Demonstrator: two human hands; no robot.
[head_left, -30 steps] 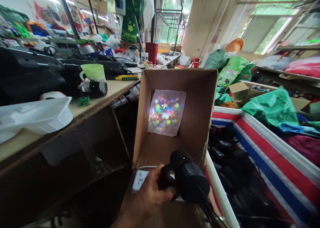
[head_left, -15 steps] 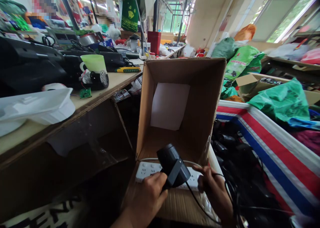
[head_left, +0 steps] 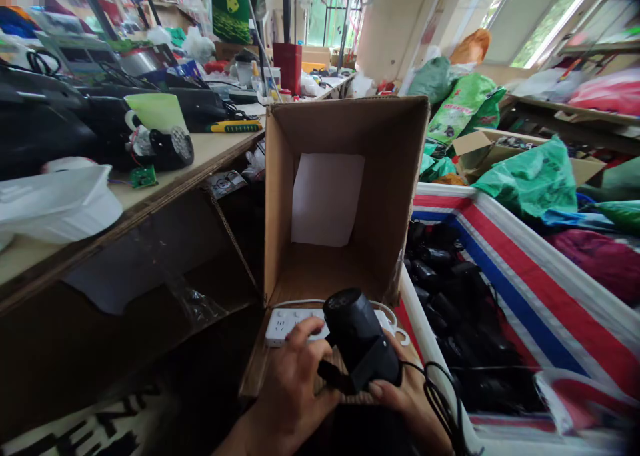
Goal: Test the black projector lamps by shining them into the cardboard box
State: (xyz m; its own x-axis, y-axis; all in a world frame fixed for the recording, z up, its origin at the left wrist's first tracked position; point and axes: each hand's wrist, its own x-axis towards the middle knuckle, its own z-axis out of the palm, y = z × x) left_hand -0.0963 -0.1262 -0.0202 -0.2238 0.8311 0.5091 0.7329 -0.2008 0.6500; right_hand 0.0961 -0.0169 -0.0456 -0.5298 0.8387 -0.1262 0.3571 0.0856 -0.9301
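Far left on the workbench (head_left: 210,159) — white foam tray (head_left: 55,203), green cup (head_left: 156,111), yellow-handled tool (head_left: 235,127). Centre: open cardboard box (head_left: 280,196) on its side, blank white sheet (head_left: 326,198) on the back wall, white power strip (head_left: 290,323) at the mouth. Low centre — left hand (head_left: 290,393) and right hand (head_left: 410,403) both wrapped around the black projector lamp (head_left: 361,339), just above the strip. Right: striped sack (head_left: 520,263) full of black lamps.

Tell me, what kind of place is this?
Probably a small workshop where electric lamps get checked or packed. A workbench is cluttered with gadgets, a striped bin holds many black lamps, and both hands hold a black lamp by a power strip.
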